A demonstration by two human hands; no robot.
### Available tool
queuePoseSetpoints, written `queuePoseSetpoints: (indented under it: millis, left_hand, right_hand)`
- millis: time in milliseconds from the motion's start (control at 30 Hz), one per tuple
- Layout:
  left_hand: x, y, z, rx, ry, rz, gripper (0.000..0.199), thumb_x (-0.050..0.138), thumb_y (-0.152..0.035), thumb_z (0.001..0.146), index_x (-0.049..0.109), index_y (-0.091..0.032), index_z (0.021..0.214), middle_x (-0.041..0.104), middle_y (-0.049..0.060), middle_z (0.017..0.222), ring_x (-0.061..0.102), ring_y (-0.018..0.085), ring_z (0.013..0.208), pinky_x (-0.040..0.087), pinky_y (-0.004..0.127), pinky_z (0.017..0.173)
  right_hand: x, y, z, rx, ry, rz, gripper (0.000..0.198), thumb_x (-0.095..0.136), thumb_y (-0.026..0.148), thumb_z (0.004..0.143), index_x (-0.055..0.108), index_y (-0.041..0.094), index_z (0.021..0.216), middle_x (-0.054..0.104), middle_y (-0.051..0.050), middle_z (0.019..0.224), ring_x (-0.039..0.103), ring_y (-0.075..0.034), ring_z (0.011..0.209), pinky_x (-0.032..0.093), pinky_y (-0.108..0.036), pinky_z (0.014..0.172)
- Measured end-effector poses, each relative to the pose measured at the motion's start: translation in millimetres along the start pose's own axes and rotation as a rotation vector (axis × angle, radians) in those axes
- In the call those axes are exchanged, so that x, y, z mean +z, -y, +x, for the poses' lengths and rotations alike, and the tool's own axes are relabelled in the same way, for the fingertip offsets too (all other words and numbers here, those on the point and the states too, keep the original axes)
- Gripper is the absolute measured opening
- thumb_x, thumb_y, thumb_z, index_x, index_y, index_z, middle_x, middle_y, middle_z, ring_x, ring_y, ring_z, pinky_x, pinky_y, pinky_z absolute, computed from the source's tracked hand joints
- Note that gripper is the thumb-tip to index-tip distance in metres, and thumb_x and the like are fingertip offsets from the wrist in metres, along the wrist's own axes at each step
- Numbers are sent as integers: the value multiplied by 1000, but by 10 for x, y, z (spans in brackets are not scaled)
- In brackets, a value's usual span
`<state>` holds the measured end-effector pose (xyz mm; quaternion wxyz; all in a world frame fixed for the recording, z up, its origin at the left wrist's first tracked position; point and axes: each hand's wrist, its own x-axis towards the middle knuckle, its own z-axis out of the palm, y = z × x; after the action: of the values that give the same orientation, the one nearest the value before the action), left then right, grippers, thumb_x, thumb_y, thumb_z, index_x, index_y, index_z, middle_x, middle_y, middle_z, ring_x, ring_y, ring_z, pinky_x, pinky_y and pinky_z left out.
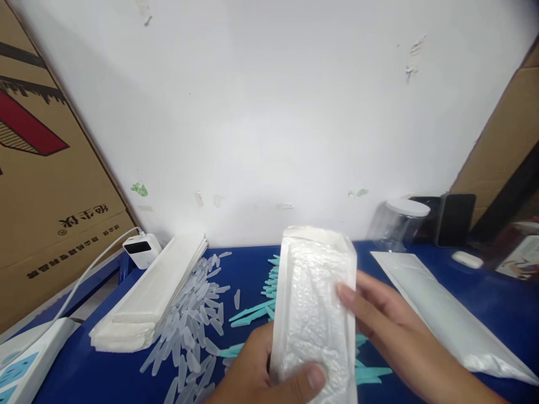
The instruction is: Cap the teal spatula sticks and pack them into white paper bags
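My left hand (269,370) grips the lower part of a long white pouch (314,297), its thumb lying across the front. The pouch is upright, with a shiny, crinkled front and a pale flap edge at the top. My right hand (387,320) holds its right side, fingertips pressed on the front and the other fingers behind. Slim teal plastic pieces (252,312) lie on the table behind and beside the pouch, partly hidden by it and my hands. A heap of small frosted translucent plastic pieces (196,314) lies to the left.
On the blue table (248,264), a stack of flat white pouches (147,297) lies left and a filled-looking white pouch (455,314) right. Behind are a white device with a cable (142,249), a lidded clear jar (400,224) and a dark phone (455,220). Cardboard (54,185) stands left.
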<state>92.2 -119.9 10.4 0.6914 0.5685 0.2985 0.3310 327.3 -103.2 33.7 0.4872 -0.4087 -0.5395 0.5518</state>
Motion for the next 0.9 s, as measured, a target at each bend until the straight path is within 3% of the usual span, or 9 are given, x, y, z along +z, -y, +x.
queuePoseSetpoints:
  millis: [100, 267, 433, 533, 600, 700, 767, 900]
  left_hand:
    - [80, -68, -9, 13, 7, -42, 60, 81, -64, 94, 76, -16, 131, 77, 10, 104, 72, 24, 91, 51, 33, 81]
    - [58, -151, -58, -54, -121, -16, 63, 86, -68, 86, 80, -22, 127, 79, 12, 115, 73, 33, 109, 57, 41, 93]
    - [1, -100, -33, 108, -301, 10, 52, 75, -64, 98, 78, -23, 130, 79, 11, 118, 73, 30, 105, 57, 42, 96]
    - [3, -108, -28, 126, -345, -42, 50, 74, -59, 101, 71, -27, 139, 78, 8, 108, 72, 27, 94, 58, 39, 89]
    - [6, -120, -39, 101, -359, -90, 53, 78, -59, 97, 68, -29, 140, 75, 5, 95, 69, 23, 83, 57, 34, 78]
    - [5, -120, -60, 67, -363, -122, 43, 82, -58, 92, 71, -29, 122, 64, 0, 82, 57, 16, 68, 44, 25, 63]
    - [3, -106, -68, 55, -369, -136, 40, 83, -59, 91, 69, -29, 113, 58, -1, 80, 50, 14, 66, 37, 23, 60]
    - [-23, -55, -60, 50, -413, -66, 40, 77, -64, 95, 68, -31, 117, 54, -2, 79, 44, 14, 66, 33, 23, 59]
  right_hand:
    - [75, 16, -56, 1, 62, -86, 46, 80, 56, 96, 80, 30, 134, 83, -9, 121, 79, -27, 98, 66, -41, 91]
    - [82, 41, -93, 31, 142, -73, 44, 77, 58, 98, 81, 29, 131, 84, -10, 119, 80, -30, 98, 67, -46, 91]
    - [156, -17, -152, 69, 248, -63, 44, 80, 57, 95, 82, 31, 130, 82, -7, 108, 77, -31, 102, 63, -50, 102]
    - [157, -67, -192, 78, 200, -47, 56, 70, 62, 101, 67, 36, 151, 78, -4, 91, 73, -25, 83, 64, -44, 87]
    - [118, -82, -204, 71, 134, -79, 55, 66, 63, 103, 61, 39, 153, 69, 0, 78, 65, -22, 70, 60, -36, 71]
    - [52, -81, -192, -7, 76, -168, 32, 65, 62, 104, 72, 33, 117, 60, 0, 77, 55, -19, 68, 47, -28, 60]
    - [35, -85, -174, -59, 72, -206, 34, 62, 61, 105, 70, 29, 99, 58, -2, 81, 52, -18, 71, 43, -28, 59]
    - [64, -114, -164, -45, 79, -230, 35, 60, 64, 105, 68, 30, 103, 47, 1, 72, 44, -18, 65, 37, -28, 56]
